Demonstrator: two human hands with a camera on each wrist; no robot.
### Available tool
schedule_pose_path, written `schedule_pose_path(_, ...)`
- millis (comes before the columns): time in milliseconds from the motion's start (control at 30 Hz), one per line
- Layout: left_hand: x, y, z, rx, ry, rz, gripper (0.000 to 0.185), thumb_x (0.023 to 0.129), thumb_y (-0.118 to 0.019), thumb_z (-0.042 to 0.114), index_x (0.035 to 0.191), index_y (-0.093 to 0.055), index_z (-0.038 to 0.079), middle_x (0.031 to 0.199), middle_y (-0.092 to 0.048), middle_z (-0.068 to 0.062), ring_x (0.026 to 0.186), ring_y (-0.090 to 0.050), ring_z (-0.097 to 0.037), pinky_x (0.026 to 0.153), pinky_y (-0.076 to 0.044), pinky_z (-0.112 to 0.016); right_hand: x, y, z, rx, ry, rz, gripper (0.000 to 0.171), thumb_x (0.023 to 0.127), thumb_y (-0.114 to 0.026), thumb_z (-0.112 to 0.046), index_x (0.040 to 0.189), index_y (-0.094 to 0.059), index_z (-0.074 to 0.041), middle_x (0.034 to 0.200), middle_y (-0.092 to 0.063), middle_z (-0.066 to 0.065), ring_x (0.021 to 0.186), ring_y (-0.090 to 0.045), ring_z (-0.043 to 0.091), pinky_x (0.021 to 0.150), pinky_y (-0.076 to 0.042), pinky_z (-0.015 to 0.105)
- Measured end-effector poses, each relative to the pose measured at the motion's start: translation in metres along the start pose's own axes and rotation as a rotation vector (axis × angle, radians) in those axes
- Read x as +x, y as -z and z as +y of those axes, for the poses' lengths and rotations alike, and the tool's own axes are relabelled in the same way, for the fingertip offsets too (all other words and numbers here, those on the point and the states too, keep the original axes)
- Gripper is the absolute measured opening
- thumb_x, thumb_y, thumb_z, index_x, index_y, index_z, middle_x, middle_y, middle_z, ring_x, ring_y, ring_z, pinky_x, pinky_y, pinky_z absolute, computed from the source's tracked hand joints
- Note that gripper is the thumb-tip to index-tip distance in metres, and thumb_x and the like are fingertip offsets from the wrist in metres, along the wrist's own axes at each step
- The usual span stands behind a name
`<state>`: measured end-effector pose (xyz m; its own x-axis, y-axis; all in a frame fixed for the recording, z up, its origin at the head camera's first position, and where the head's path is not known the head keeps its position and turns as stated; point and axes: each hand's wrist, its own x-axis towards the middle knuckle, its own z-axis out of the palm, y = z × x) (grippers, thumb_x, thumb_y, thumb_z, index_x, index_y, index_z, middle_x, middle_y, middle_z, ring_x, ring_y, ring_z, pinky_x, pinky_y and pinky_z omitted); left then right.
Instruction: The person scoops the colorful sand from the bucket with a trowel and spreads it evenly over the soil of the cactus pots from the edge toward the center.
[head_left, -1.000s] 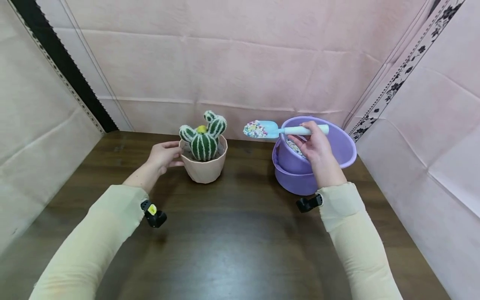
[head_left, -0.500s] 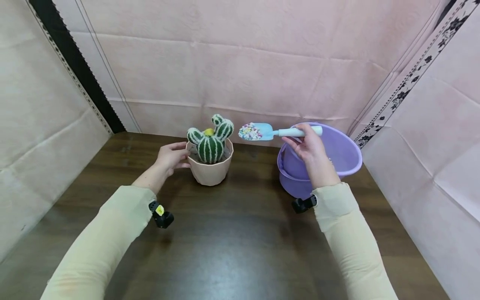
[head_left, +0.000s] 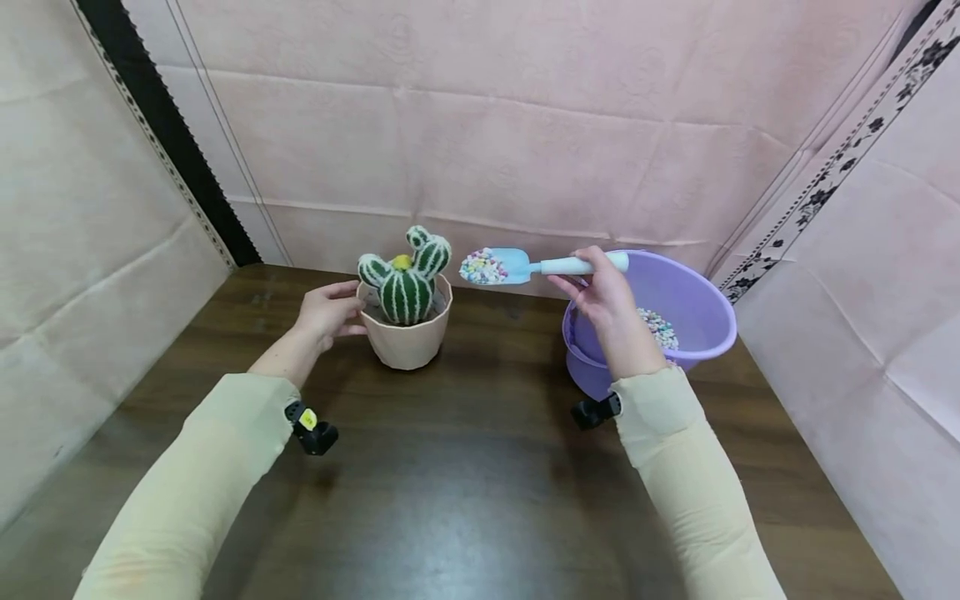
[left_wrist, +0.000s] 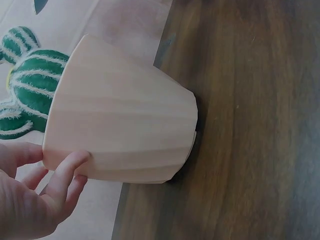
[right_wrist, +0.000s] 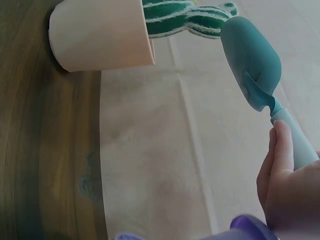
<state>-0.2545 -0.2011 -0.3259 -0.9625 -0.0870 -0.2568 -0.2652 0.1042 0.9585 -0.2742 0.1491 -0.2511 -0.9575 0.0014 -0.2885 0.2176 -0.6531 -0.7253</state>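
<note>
In the head view a beige faceted flowerpot [head_left: 407,343] stands upright at the back of the table, left of middle. A fuzzy green-and-white cactus [head_left: 407,296] with a yellow top sits in it. My left hand [head_left: 327,315] holds the pot's left side near the rim, thumb and fingers spread around it. My right hand [head_left: 603,293] grips the pale handle of a light-blue garden trowel [head_left: 513,266], raised level and pointing left. Small multicoloured pebbles [head_left: 483,267] lie on its blade, just right of the cactus. The right wrist view shows the trowel's underside [right_wrist: 255,60].
Behind my right hand stands a purple tub [head_left: 697,287], set in or on another purple container [head_left: 587,373], with more pebbles [head_left: 658,329] inside. Pale cloth walls [head_left: 517,158] close off the back and both sides of the dark wooden table [head_left: 450,467].
The loaded trowel has moved left from over the purple tub towards the cactus. My left hand has shifted the pot slightly left. The head view has turned a little.
</note>
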Motion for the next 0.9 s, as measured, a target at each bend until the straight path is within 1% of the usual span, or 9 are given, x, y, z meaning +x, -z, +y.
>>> schedule_pose_path(167,0.001,0.006,0.0,0.003,-0.003,-0.008,0.053,0.095,-0.045,0.005,0.146,-0.03,0.008,0.147,-0.037,-0.017,0.102,-0.052,-0.016,0.076,-0.058,-0.023,0.001,-0.008,0.012,-0.018,0.007,0.016,0.015,0.09,-0.047,-0.003,0.076,-0.053,-0.002,0.072,-0.056,0.01,0.064,-0.065,0.023,0.06,-0.061,0.033)
schedule_pose_path(300,0.001,0.007,0.001,0.003,-0.003,-0.013,0.053,0.096,-0.045,0.006,0.146,-0.03,0.008,0.147,-0.037,-0.017,0.099,-0.052,-0.014,0.074,-0.058,-0.022,0.004,-0.012,0.023,-0.035,0.017,0.044,0.012,0.088,-0.049,-0.004,0.077,-0.052,-0.003,0.075,-0.056,0.01,0.069,-0.064,0.022,0.061,-0.061,0.033)
schedule_pose_path(433,0.001,0.007,0.001,0.005,-0.002,-0.016,0.053,0.096,-0.045,0.006,0.146,-0.03,0.009,0.147,-0.037,-0.017,0.105,-0.051,-0.018,0.074,-0.058,-0.022,0.008,-0.013,0.034,-0.054,0.025,0.075,0.01,0.087,-0.052,-0.003,0.077,-0.053,-0.004,0.078,-0.056,0.008,0.079,-0.061,0.022,0.063,-0.061,0.033)
schedule_pose_path(533,0.0,0.006,0.0,0.004,-0.006,-0.014,0.053,0.096,-0.045,0.006,0.146,-0.03,0.009,0.147,-0.037,-0.016,0.114,-0.049,-0.024,0.076,-0.058,-0.022,0.012,-0.013,0.04,-0.071,0.026,0.085,0.007,0.087,-0.052,-0.003,0.079,-0.053,-0.004,0.078,-0.057,0.008,0.08,-0.061,0.022,0.062,-0.061,0.033)
schedule_pose_path(667,0.001,0.006,-0.001,-0.003,-0.011,-0.012,0.053,0.096,-0.045,0.006,0.146,-0.03,0.009,0.148,-0.035,-0.015,0.122,-0.047,-0.027,0.076,-0.058,-0.023,0.017,-0.015,0.045,-0.117,0.033,0.089,0.004,0.087,-0.051,-0.004,0.083,-0.051,-0.002,0.076,-0.057,0.009,0.072,-0.063,0.021,0.06,-0.06,0.03)
schedule_pose_path(900,0.001,0.006,-0.001,-0.022,-0.003,-0.018,0.054,0.096,-0.046,0.005,0.147,-0.03,0.01,0.149,-0.034,-0.014,0.124,-0.045,-0.028,0.073,-0.058,-0.022,0.022,-0.021,0.051,-0.185,0.052,0.093,0.005,0.088,-0.051,-0.004,0.084,-0.047,-0.003,0.071,-0.057,0.008,0.063,-0.064,0.017,0.059,-0.06,0.028)
